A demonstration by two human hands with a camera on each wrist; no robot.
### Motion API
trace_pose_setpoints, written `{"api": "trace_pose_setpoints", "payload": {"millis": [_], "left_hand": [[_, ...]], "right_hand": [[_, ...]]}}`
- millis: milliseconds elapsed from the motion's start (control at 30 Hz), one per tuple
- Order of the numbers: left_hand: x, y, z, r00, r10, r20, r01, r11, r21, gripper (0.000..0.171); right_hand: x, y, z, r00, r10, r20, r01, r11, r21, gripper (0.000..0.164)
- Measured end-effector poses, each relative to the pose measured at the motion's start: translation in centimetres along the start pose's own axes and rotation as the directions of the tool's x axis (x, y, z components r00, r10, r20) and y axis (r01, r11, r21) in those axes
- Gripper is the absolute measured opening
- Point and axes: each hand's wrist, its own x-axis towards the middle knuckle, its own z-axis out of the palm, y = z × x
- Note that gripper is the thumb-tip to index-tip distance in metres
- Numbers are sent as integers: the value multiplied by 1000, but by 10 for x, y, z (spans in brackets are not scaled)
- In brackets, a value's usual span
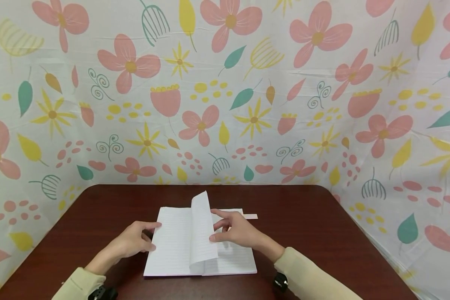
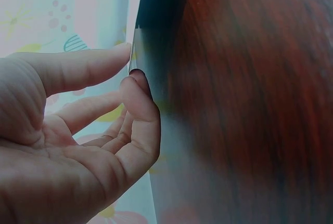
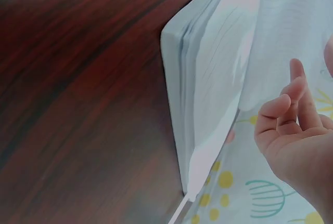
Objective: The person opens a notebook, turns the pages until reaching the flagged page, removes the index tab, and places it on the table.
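Observation:
An open notebook (image 1: 172, 241) with lined white pages lies on the table. At its left edge my left hand (image 1: 133, 239) pinches the page edge (image 2: 133, 24) between thumb and index finger, as the left wrist view shows. One page (image 1: 202, 229) stands raised and curved near the middle of the notebook. My right hand (image 1: 234, 229) is at the right edge of this page, thumb and index finger spread apart with their tips against it. In the right wrist view, the index finger (image 3: 297, 68) is extended and the other fingers are bent.
A narrow white strip (image 1: 251, 216) sticks out from the notebook's upper right side. The dark red-brown wooden table (image 1: 303, 233) extends around the notebook. Behind it hangs a white cloth (image 1: 217, 166) printed with flowers and leaves.

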Motion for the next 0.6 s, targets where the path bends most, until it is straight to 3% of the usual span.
{"api": "trace_pose_setpoints", "payload": {"millis": [333,600], "left_hand": [[-1,2,0,1000,0,-4,0,1000,3,66],[-1,2,-1,1000,8,8,-8,1000,-13,66]], "right_hand": [[12,-2,15,1000,22,12,-22,999,30,79],[19,-6,30,998,45,51,-45,999,-6,67]]}}
